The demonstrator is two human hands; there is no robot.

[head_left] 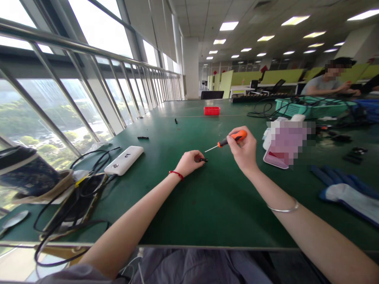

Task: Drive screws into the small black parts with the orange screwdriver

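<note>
In the head view, my right hand (244,148) grips a screwdriver (239,136) by its orange and black handle. Its thin metal shaft points left and down, the tip just above and apart from my left hand (191,161). The fingers of that hand are closed on a small black part (203,159), whose end sticks out to the right; most of it is hidden by the fingers. Both hands are over the middle of the green table (189,213). Farther off lie a black strip-shaped piece (143,137) and a smaller black piece (175,121).
A white power bank (124,160), black cables and a phone (74,201) lie at left. A red bin (212,111) stands farther back. At right are a pink case (278,154), a teal basket (314,108) and blue-white gloves (349,193). A person (325,83) sits beyond.
</note>
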